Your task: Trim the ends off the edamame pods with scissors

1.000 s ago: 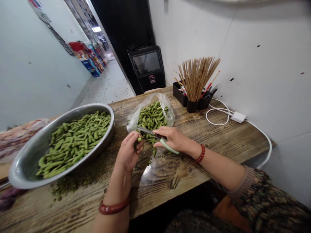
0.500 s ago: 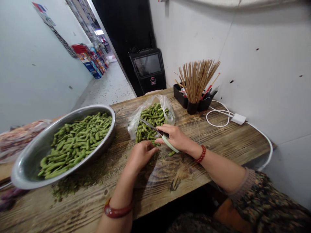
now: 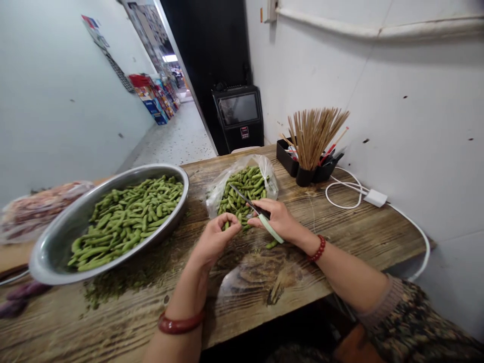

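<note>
My right hand (image 3: 279, 219) is closed round scissors (image 3: 267, 229) with a pale green handle. Their dark blades point up and left over a clear plastic bag (image 3: 216, 194) that lies open with green soybean pods (image 3: 247, 184) in it. My left hand (image 3: 217, 236) is just left of the scissors, thumb and forefinger pinched together. Some green shows inside the loop of its fingers, but what the pinch holds is unclear. A loose pod (image 3: 271, 245) lies under the right hand. To the left stands a wide metal basin (image 3: 49, 259) with many pods (image 3: 132, 212).
Small green trimmings (image 3: 109, 287) lie along the basin's near side. A bag of pinkish food (image 3: 41, 209) is behind it at far left. Wooden skewers (image 3: 315, 133) stand in a black holder (image 3: 304, 176) at the back right, near a white cable (image 3: 408, 222) with an adapter (image 3: 375, 197).
My left hand has lifted slightly from the near edge of the pods, its thumb and forefinger now pinched. The scissors stay in my right hand. The whole view has shifted a little.
</note>
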Demonstrator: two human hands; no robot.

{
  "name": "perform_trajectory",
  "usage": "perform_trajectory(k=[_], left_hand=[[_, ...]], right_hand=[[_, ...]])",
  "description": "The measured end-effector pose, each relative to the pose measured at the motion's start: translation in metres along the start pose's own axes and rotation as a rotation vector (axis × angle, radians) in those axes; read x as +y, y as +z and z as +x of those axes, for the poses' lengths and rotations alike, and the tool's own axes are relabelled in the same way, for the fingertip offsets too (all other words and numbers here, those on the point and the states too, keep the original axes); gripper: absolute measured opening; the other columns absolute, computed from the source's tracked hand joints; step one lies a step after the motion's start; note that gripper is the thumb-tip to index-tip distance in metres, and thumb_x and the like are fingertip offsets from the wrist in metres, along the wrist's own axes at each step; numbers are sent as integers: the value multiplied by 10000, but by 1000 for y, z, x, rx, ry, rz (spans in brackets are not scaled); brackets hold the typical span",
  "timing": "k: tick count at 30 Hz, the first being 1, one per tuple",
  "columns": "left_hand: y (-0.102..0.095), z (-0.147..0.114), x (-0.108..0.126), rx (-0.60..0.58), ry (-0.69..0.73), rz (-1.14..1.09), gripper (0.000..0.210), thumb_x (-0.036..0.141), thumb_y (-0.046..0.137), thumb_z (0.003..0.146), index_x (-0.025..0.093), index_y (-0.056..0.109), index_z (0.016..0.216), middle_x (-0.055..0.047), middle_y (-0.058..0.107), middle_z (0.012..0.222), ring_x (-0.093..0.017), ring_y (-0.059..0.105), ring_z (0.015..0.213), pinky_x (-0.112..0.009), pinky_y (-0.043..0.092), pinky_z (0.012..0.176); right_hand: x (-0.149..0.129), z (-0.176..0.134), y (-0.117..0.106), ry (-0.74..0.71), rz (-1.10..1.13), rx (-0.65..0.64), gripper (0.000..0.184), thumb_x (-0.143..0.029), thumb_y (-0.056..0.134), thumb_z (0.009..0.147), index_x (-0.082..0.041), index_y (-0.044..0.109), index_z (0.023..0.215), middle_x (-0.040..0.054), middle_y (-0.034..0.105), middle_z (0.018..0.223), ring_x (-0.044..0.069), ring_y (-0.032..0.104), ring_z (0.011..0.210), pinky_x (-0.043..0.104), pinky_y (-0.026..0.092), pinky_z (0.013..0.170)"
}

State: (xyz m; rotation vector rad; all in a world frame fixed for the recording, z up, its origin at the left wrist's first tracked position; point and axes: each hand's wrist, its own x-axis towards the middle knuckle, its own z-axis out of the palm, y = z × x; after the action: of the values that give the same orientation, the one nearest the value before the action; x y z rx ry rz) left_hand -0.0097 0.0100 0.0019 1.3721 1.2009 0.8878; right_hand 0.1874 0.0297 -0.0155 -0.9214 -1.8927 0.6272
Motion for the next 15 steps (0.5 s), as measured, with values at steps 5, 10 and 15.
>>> perform_trajectory(k=[5,10,15], left_hand=[[-3,-3,3,-21,-76,-380,254,305,736,706,152,556,799,74,433,526,-31,283,405,-166,175,395],[-2,0,5,1,-58,-488,337,251,747,694,126,616,979,-9,602,759,-8,335,427,-145,201,376],[-1,1,4,52,-31,-458,295,290,732,713,128,643,942,-7,594,740,-15,347,428,-142,212,369]], right_hand=[[2,-1,3,2,26,8,421,-341,750,737,-138,652,1092,44,639,822,157,600,738,282,483,699],[-3,-2,1,-3,25,-9,394,-347,730,758,-136,649,1082,43,633,823,154,593,737,277,479,697],[-4,-3,1,-9,-32,-59,388,-369,716,770,-141,647,1076,54,630,846,167,592,761,284,478,707]])
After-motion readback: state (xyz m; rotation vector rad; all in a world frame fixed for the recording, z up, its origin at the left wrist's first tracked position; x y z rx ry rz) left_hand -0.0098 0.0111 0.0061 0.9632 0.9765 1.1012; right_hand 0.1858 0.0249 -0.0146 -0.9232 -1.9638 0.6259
